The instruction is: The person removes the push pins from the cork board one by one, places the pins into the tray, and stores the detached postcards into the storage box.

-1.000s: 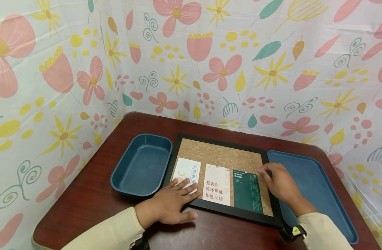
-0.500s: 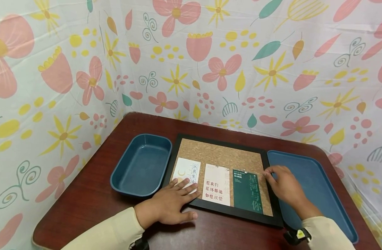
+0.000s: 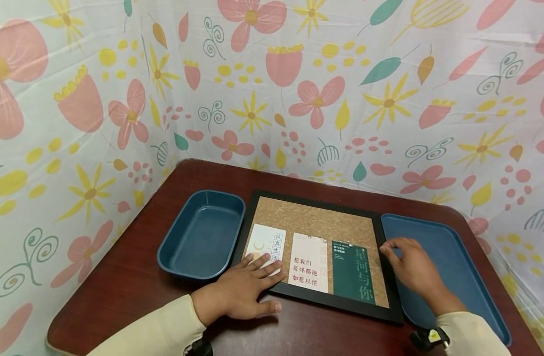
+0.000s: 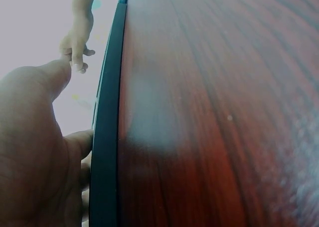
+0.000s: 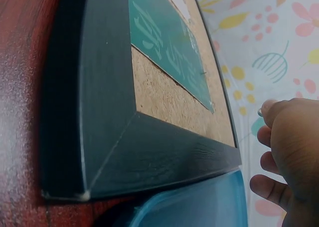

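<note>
A cork board (image 3: 316, 212) in a black frame lies on the table with three cards on it. My left hand (image 3: 245, 289) rests flat with spread fingers over the lower part of the white card (image 3: 263, 235) and the frame's near edge. Silvery pins sit along the top edges of the pink card (image 3: 307, 272) and the green card (image 3: 352, 277). My right hand (image 3: 411, 264) hovers by the frame's right side, thumb and forefinger together. In the right wrist view a small shiny pushpin (image 5: 260, 112) shows at its fingertips, mostly hidden by them.
A deep blue bin (image 3: 202, 232) stands left of the board. On the right, a shallow blue tray (image 3: 449, 267) lies against the frame, partly under the right arm. Patterned cloth (image 3: 316, 99) walls the table (image 3: 236, 175) at the back and left.
My right hand has drawn away from the green card's upper right corner, moving right over the frame toward the tray. My left hand has stayed in place.
</note>
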`<control>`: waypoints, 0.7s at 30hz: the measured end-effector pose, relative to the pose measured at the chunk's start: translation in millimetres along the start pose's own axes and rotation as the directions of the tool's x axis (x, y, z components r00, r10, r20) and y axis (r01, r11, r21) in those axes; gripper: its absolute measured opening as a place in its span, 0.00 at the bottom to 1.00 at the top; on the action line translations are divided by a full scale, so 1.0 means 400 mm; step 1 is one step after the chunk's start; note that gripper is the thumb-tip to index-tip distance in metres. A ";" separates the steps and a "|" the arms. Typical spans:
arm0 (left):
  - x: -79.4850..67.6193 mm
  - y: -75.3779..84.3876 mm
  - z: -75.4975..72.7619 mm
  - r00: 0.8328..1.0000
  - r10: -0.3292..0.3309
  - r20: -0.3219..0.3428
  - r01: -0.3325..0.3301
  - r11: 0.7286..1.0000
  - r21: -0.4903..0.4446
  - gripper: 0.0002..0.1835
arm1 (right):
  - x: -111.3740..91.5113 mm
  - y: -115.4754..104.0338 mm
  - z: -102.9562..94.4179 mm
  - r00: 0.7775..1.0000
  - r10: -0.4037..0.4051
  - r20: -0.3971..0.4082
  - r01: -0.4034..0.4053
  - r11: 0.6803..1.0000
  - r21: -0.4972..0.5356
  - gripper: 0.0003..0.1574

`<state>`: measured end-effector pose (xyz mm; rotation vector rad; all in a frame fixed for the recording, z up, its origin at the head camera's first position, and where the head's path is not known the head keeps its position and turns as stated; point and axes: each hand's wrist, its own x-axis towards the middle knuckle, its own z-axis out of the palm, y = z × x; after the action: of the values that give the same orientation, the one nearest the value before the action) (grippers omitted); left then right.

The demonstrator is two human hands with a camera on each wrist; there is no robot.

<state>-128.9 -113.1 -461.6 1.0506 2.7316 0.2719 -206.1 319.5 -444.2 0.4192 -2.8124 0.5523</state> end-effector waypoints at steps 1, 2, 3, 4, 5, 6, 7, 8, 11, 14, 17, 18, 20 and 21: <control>-0.001 0.000 0.000 1.000 0.000 -0.001 0.000 1.000 0.001 0.44 | -0.001 0.001 -0.001 1.000 0.005 0.004 -0.005 1.000 -0.001 0.10; -0.001 0.000 0.000 1.000 0.000 -0.001 0.000 1.000 0.002 0.44 | -0.002 0.002 -0.001 1.000 0.009 0.006 -0.009 1.000 -0.001 0.11; -0.001 -0.001 0.001 1.000 0.002 -0.002 -0.002 1.000 0.004 0.44 | -0.003 0.003 -0.002 1.000 0.013 0.009 -0.013 1.000 0.000 0.11; -0.001 -0.002 0.001 1.000 0.002 -0.003 -0.002 1.000 0.004 0.44 | -0.004 0.004 -0.003 1.000 0.017 0.011 -0.017 1.000 0.000 0.12; 0.000 -0.002 0.001 1.000 0.003 -0.004 -0.003 1.000 0.004 0.44 | -0.005 0.006 -0.004 1.000 0.020 0.012 -0.020 1.000 -0.001 0.12; 0.000 -0.003 0.002 1.000 0.003 -0.004 -0.003 1.000 0.006 0.44 | -0.006 0.008 -0.005 1.000 0.020 0.010 -0.020 1.000 -0.002 0.13; 0.001 -0.004 0.002 1.000 0.005 -0.005 -0.005 1.000 0.008 0.44 | -0.007 0.010 -0.007 1.000 0.019 0.007 -0.019 1.000 -0.003 0.13; 0.001 -0.005 0.004 1.000 0.005 -0.005 -0.005 1.000 0.010 0.45 | -0.008 0.012 -0.008 1.000 0.015 0.003 -0.015 1.000 -0.002 0.12; 0.003 -0.007 0.007 1.000 0.003 -0.006 -0.003 1.000 0.016 0.45 | -0.012 0.017 -0.011 1.000 0.006 -0.008 -0.006 1.000 -0.004 0.12; 0.005 -0.008 0.007 1.000 0.003 -0.006 -0.003 1.000 0.021 0.45 | -0.015 0.021 -0.012 1.000 0.009 -0.011 -0.009 1.000 -0.002 0.11; 0.005 -0.008 0.007 1.000 0.003 -0.007 -0.003 1.000 0.023 0.46 | -0.019 0.025 -0.012 1.000 0.022 -0.008 -0.022 1.000 -0.004 0.11; 0.006 -0.008 0.007 1.000 0.004 -0.008 -0.004 1.000 0.023 0.46 | -0.020 0.027 -0.013 1.000 0.023 -0.009 -0.023 1.000 -0.006 0.11; 0.006 -0.008 0.008 1.000 0.003 -0.008 -0.002 1.000 0.023 0.46 | -0.023 0.031 -0.014 1.000 0.025 -0.010 -0.026 1.000 -0.009 0.11; 0.006 -0.008 0.009 1.000 0.002 -0.009 -0.002 1.000 0.023 0.46 | -0.024 0.033 -0.014 1.000 0.027 -0.009 -0.027 1.000 -0.010 0.11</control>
<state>-131.7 -113.4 -466.2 1.0604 2.7479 0.2464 -200.4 335.7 -446.4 0.3766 -2.8151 0.5443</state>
